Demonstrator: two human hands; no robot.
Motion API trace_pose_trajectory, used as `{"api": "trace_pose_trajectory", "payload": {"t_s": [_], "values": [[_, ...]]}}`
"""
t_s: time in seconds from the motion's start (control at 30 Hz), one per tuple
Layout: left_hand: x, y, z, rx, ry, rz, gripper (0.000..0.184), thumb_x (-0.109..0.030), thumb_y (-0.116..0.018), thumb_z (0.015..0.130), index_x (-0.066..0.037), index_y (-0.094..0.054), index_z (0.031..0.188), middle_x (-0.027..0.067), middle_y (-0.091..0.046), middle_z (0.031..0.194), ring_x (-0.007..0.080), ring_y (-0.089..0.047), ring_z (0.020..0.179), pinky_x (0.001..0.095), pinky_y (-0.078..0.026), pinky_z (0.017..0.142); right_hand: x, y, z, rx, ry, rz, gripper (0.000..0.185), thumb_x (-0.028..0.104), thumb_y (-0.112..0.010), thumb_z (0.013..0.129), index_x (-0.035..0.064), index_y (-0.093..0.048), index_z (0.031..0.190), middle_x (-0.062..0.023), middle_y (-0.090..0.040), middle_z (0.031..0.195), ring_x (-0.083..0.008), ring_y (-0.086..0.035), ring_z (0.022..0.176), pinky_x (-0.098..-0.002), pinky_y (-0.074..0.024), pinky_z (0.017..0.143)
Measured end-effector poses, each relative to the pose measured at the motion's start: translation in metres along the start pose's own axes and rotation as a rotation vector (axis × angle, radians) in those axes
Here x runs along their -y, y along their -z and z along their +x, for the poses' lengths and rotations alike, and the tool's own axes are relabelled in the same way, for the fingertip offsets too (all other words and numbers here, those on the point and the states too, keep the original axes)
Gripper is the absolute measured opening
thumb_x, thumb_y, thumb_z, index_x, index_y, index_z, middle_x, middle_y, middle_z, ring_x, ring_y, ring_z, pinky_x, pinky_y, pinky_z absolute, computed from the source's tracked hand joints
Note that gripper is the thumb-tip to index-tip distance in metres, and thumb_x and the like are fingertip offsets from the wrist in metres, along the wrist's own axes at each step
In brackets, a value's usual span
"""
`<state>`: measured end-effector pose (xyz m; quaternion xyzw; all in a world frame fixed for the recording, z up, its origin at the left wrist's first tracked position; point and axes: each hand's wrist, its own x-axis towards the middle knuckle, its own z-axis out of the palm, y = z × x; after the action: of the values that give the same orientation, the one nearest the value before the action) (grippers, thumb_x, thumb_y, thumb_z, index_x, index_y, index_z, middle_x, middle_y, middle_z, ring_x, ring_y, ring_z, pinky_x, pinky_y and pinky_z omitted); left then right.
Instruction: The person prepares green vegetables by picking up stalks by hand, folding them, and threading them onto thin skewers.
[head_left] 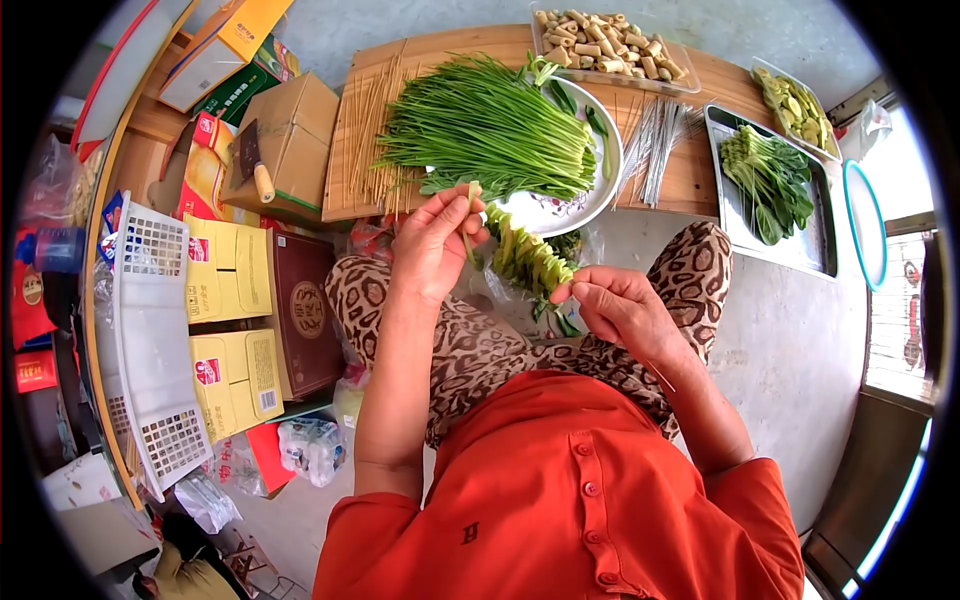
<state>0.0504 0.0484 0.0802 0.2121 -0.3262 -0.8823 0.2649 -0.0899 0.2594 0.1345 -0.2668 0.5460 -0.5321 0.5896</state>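
Left hand point(435, 243) is pinching a pale stem point(474, 190); right hand point(612, 306) is gripping the near-right end of the packed greens point(525, 259). Greens are slanting between both hands, far-left to near-right, plate point(611, 172) sitting beyond.

Your ruffled green vegetable bunch point(528, 262) looks bumpy. Your red buttoned shirt point(520, 440) is matt cloth. The flat brown wooden table point(690, 190) looks smooth, the silver metal tray point(742, 212) shiny, the brown cardboard box point(295, 135) dull.
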Motion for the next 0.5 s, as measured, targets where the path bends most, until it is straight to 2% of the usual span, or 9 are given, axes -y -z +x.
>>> {"api": "trace_pose_trajectory", "payload": {"t_s": [0.13,0.5], "values": [[-0.0011,-0.0013,0.0000,-0.012,0.017,0.015,0.018,-0.008,-0.058,0.090,-0.001,-0.060,0.107,0.0049,-0.062,0.093,0.0109,-0.052,0.071,0.0290,-0.046,0.065,0.0027,-0.0019,-0.0008,-0.018,-0.016,-0.016,0.025,0.020,-0.048,0.096,0.0011,-0.064,0.097,0.0071,-0.037,0.051,-0.0019,-0.029,0.044,-0.0195,-0.0215,0.043],[0.0012,0.0003,0.0011,-0.032,0.033,0.022,0.018,-0.009,-0.060,0.090,0.000,-0.061,0.106,0.0056,-0.062,0.093,0.0109,-0.052,0.070,0.0290,-0.047,0.065,-0.0009,-0.0001,0.0007,-0.016,-0.017,-0.018,0.025,0.021,-0.048,0.096,0.0015,-0.064,0.097,0.0072,-0.037,0.052,-0.0020,-0.029,0.045,-0.0195,-0.0212,0.043]]}}
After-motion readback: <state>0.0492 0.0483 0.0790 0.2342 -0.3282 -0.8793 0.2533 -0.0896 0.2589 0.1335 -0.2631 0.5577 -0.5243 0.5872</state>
